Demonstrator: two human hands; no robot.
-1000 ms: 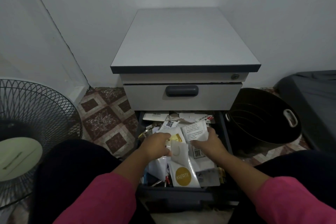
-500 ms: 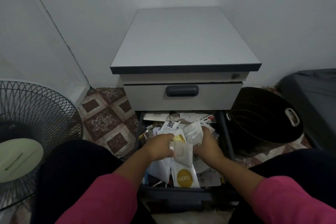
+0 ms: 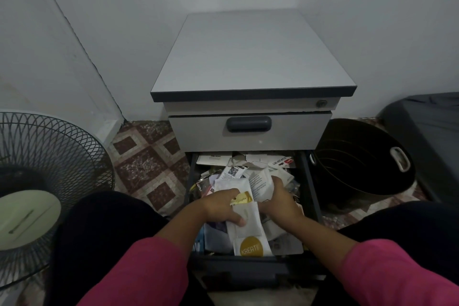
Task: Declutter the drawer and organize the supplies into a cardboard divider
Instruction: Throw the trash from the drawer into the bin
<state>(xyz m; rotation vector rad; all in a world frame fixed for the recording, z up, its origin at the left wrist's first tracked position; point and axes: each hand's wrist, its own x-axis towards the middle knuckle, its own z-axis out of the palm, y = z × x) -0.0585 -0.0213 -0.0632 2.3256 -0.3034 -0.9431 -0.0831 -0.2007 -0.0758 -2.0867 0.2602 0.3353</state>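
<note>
We see the open lower drawer point(image 3: 308, 181) of a small grey pedestal cabinet point(image 3: 250, 57), crammed with a jumble of white paper packets and leaflets point(image 3: 258, 169). Both hands reach in from the near edge, pink sleeves point(image 3: 139, 271) showing at the wrists. The left hand point(image 3: 218, 206) grips a bundle of white sachets point(image 3: 246, 223), thumb curled over the front, with a small yellow-labelled slip point(image 3: 242, 198) caught at the knuckles. The right hand point(image 3: 280, 204), just beside it, has its fingers curled down into a white printed packet point(image 3: 260, 184) at the middle of the pile. A white pouch with a round gold label point(image 3: 252, 246) lies at the near end of the drawer. We find no cardboard divider in view. A black plastic tub point(image 3: 360, 164) stands to the right, a wire-caged fan point(image 3: 44, 169) to the left.
</note>
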